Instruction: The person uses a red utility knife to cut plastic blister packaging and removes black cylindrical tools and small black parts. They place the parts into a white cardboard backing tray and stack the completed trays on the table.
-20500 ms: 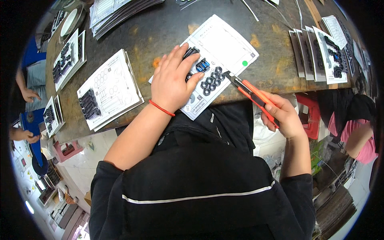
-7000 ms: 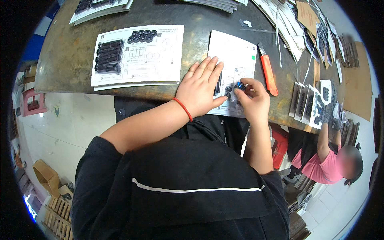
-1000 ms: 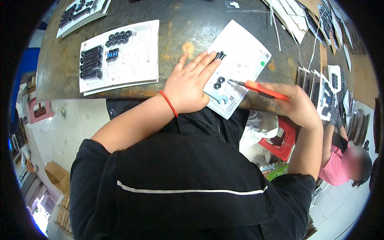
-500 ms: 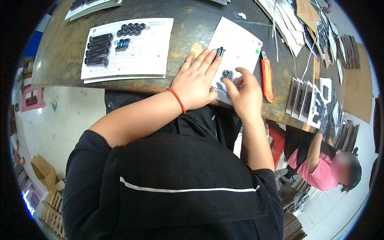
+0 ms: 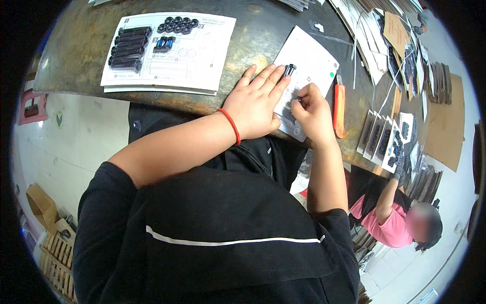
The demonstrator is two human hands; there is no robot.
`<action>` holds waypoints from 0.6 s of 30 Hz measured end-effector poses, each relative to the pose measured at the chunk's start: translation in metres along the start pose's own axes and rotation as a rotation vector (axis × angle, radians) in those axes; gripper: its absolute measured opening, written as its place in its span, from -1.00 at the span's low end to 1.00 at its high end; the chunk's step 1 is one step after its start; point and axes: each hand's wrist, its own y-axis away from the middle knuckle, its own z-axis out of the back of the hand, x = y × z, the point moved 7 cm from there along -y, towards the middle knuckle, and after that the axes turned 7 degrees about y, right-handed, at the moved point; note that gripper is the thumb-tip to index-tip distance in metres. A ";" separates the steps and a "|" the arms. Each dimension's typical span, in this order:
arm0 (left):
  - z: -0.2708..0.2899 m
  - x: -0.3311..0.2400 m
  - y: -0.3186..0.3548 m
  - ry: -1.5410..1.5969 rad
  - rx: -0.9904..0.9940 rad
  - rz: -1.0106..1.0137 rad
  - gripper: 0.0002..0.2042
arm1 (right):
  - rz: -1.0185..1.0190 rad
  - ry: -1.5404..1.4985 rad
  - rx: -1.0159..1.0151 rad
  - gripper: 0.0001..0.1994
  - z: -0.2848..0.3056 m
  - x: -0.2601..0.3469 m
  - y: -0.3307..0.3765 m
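Observation:
My left hand (image 5: 254, 104) lies flat on a white printed card (image 5: 316, 61) at the table's near edge, with a red band at the wrist. My right hand (image 5: 313, 110) is beside it on the same card, fingertips pinched on a small dark part at the card's middle. A short black cylinder (image 5: 289, 69) lies on the card by my left fingertips. An orange utility knife (image 5: 338, 104) rests on the table just right of my right hand.
A second white card (image 5: 202, 55) with black cylinders, rings and blue parts lies to the left on the dark worn table (image 5: 71, 50). Stacks of cards and cardboard lie at the right. Another person in a pink top (image 5: 390, 225) works at lower right.
The orange knife was in my right hand one second ago; it now lies on the table. My right hand has moved onto the card beside my left hand.

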 end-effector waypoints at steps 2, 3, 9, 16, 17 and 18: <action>0.000 0.000 -0.003 0.001 0.012 -0.002 -0.25 | -0.061 -0.297 -0.036 -0.84 -0.001 -0.016 0.005; 0.000 0.000 -0.002 -0.009 0.020 0.005 -0.25 | -0.065 -0.311 -0.025 -0.84 -0.002 -0.014 0.005; -0.001 0.000 -0.002 -0.025 0.033 0.017 -0.25 | -0.079 -0.320 -0.005 -0.83 0.000 -0.008 0.000; -0.003 0.000 -0.001 -0.012 0.030 0.006 -0.25 | -0.208 -0.436 0.048 -0.80 0.000 -0.016 -0.005; -0.003 0.000 -0.001 -0.010 0.028 0.000 -0.25 | -0.255 -0.447 0.075 -0.80 0.000 -0.014 -0.008; -0.003 0.000 -0.001 -0.011 0.026 0.002 -0.25 | -0.303 -0.442 0.084 -0.81 0.000 -0.010 -0.011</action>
